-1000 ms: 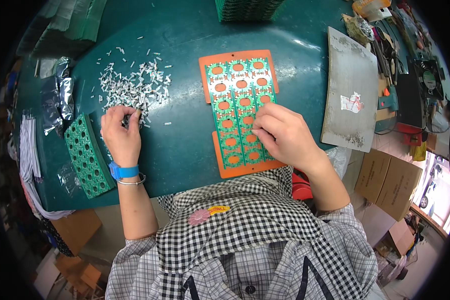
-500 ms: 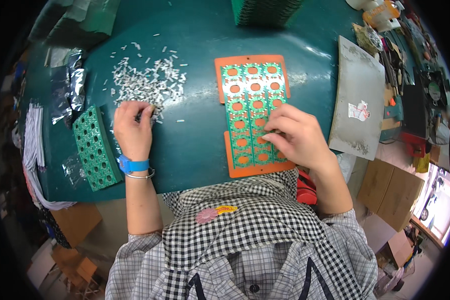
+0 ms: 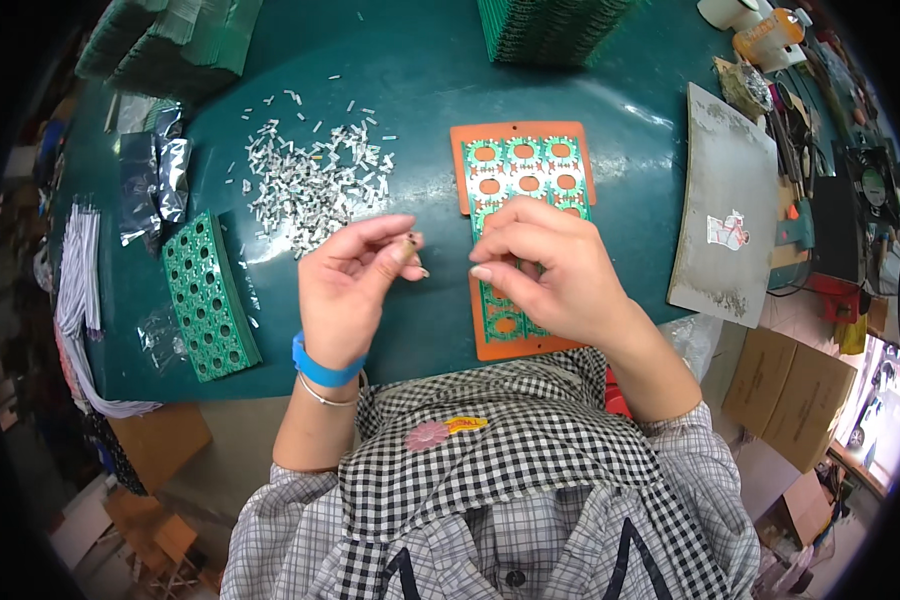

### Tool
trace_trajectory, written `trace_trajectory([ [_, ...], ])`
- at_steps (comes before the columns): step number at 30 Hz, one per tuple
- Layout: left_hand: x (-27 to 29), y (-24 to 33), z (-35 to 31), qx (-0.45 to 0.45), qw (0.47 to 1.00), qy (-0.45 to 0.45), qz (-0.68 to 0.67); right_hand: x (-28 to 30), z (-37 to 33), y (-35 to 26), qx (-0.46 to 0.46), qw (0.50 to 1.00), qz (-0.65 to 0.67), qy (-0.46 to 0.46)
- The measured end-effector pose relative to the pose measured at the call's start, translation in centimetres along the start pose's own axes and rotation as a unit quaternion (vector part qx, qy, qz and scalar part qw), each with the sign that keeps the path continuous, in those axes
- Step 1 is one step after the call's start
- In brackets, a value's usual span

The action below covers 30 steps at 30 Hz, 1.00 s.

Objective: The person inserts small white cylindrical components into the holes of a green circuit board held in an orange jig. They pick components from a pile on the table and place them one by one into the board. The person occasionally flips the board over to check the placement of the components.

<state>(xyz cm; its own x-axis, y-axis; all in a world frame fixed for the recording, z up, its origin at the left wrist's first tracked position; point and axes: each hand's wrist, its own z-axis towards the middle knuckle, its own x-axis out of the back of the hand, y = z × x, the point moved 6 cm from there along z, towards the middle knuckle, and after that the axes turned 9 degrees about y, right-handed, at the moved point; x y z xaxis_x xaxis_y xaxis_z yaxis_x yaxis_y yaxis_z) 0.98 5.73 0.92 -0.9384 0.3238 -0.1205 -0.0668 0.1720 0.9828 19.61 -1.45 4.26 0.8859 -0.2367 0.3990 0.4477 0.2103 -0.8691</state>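
Note:
My left hand (image 3: 353, 280), a blue band on its wrist, is closed in a pinch to the right of a loose pile of tiny white and silver parts (image 3: 310, 175). Something very small and dark shows at its fingertips, too small to name. Across a short gap, my right hand (image 3: 550, 262) is also pinched, thumb against fingers; whatever it may hold is hidden. This hand hovers over a panel of green circuit boards (image 3: 523, 152) with oval cutouts, covering its middle. Beneath the panel lies an orange backing plate (image 3: 470, 133), visible around the edges and through the cutouts.
A stack of green board panels (image 3: 205, 300) lies at the left, beside silvery bags (image 3: 173, 178) and a bundle of white wires (image 3: 78, 265). More green stacks (image 3: 545, 30) stand at the back. A worn grey sheet (image 3: 722, 200) and tools (image 3: 790, 140) occupy the right.
My left hand has left the edge of the parts pile and moved right. My right hand has shifted left over the panel, so the two hands are now close together. The view has shifted slightly.

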Motion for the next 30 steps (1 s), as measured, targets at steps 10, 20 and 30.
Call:
trace_trajectory([
  [10,-3.5,0.8,-1.6,-0.080,0.986,-0.058,0.132,-0.7,0.4,0.2,-0.063,0.995,0.071,0.023],
  [20,-4.8,-2.2,-3.8,0.201,0.936,-0.290,-0.016,1.0,-3.0,-0.6,0.024,0.993,0.063,-0.093],
  [30,-6.2,-3.4,-5.8,0.301,0.894,-0.318,-0.094,0.7,-5.9,-2.1,0.078,0.988,0.029,-0.126],
])
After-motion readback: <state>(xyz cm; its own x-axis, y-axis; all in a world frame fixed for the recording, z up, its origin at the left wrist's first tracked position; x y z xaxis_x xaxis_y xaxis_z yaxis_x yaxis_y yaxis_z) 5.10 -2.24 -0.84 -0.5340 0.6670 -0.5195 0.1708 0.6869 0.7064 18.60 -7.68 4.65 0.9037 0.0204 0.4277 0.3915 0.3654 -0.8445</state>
